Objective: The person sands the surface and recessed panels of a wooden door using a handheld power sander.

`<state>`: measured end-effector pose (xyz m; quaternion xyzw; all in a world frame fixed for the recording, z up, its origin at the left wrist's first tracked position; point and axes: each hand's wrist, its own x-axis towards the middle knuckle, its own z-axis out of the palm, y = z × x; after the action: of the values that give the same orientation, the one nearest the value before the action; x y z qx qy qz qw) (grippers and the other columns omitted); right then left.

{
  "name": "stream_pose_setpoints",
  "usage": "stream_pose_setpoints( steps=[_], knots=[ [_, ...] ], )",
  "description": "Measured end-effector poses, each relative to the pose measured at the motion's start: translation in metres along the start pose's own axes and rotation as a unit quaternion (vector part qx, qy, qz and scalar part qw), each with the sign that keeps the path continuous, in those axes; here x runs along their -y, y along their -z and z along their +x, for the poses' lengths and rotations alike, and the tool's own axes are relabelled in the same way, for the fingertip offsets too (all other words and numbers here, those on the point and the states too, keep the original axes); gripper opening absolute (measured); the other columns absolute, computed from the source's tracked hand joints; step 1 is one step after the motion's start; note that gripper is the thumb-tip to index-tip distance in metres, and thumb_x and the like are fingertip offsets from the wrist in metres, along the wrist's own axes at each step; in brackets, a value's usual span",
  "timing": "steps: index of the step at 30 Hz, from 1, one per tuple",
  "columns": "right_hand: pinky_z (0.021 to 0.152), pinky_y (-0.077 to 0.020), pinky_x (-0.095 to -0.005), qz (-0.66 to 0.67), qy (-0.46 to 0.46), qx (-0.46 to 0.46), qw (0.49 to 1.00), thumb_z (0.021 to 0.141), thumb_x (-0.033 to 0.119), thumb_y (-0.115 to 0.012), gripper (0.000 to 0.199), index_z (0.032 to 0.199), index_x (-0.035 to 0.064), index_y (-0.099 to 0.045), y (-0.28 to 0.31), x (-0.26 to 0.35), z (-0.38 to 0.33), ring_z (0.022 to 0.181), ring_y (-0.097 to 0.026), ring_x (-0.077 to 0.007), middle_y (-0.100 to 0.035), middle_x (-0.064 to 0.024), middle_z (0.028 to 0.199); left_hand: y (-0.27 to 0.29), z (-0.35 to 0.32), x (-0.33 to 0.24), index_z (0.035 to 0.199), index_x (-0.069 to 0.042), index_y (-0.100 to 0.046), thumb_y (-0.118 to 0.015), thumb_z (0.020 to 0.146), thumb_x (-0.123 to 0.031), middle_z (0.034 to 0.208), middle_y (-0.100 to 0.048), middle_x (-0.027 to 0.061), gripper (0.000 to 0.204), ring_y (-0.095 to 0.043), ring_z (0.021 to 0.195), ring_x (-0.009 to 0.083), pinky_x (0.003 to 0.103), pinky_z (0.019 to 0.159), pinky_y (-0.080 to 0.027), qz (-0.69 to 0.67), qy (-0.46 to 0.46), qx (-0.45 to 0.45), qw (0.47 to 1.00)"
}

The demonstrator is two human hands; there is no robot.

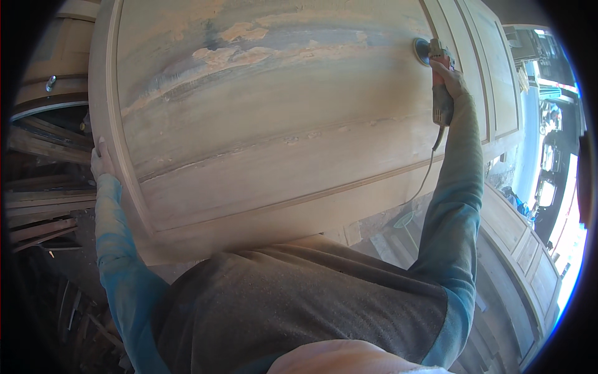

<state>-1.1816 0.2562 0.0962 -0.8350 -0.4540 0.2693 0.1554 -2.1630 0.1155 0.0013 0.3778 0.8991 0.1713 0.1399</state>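
Observation:
A large wooden door (261,156) lies in front of me, its recessed panel smeared with filler and dust. My right hand (453,78) is wrapped round an angle grinder (441,103) at the door's far right. The grinder's round disc (422,51) is at the panel surface beside the frame moulding; whether it presses there I cannot tell. From the tool's rear a cord (430,168) runs down over the near edge. At the door's left edge my left hand (103,161) grips the frame, some of its fingers hidden by the edge.
Stacked timber strips (47,140) and loose wood offcuts (78,311) lie on the left. Another panelled wooden door (520,240) leans at the right, near boards on the floor. Parked vehicles (548,159) stand beyond, in bright light.

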Motion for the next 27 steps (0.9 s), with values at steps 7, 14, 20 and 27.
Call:
stream_pose_setpoints(
  steps=[7, 14, 20, 27],
  knots=[
    [0.081, -0.0549, -0.0384, 0.013, 0.014, 0.007, 1.000, 0.071, 0.065, -0.082, 0.085, 0.125, 0.0005, -0.073, -0.025, 0.022, 0.002, 0.093, -0.071, -0.0231, -0.074, -0.0137, 0.107, 0.002, -0.001, -0.002, 0.138, -0.003, -0.064, -0.044, 0.097, -0.075, 0.132, -0.069, 0.0232, 0.086, -0.065, 0.124, 0.0392, 0.045, 0.105, -0.049, 0.026, 0.005, 0.000, 1.000],
    [0.076, -0.0554, -0.0353, 0.065, -0.038, -0.012, 0.997, 0.073, 0.061, -0.084, 0.075, 0.118, 0.0029, -0.075, -0.022, 0.022, 0.013, 0.087, -0.072, -0.0209, -0.075, -0.0098, 0.100, -0.001, 0.004, 0.003, 0.135, -0.002, -0.065, -0.043, 0.098, -0.074, 0.129, -0.070, 0.0252, 0.084, -0.065, 0.123, 0.0408, 0.047, 0.104, -0.049, 0.058, -0.013, -0.022, 0.998],
    [0.079, -0.0555, -0.0370, -0.020, 0.041, 0.003, 0.999, 0.071, 0.066, -0.083, 0.080, 0.118, 0.0015, -0.074, -0.031, 0.031, 0.040, 0.091, -0.072, -0.0221, -0.074, -0.0122, 0.102, -0.002, 0.002, 0.002, 0.135, 0.000, -0.064, -0.043, 0.098, -0.075, 0.127, -0.071, 0.0250, 0.086, -0.067, 0.121, 0.0416, 0.047, 0.102, -0.051, 0.031, -0.007, -0.006, 0.999],
    [0.084, -0.0539, -0.0378, 0.042, 0.031, -0.025, 0.998, 0.074, 0.067, -0.080, 0.079, 0.121, 0.0046, -0.075, -0.052, 0.060, 0.031, 0.096, -0.071, -0.0235, -0.074, -0.0115, 0.109, 0.003, -0.007, -0.008, 0.135, 0.000, -0.064, -0.042, 0.099, -0.074, 0.127, -0.070, 0.0261, 0.085, -0.066, 0.122, 0.0424, 0.048, 0.103, -0.050, 0.060, -0.008, -0.026, 0.998]
  ],
)
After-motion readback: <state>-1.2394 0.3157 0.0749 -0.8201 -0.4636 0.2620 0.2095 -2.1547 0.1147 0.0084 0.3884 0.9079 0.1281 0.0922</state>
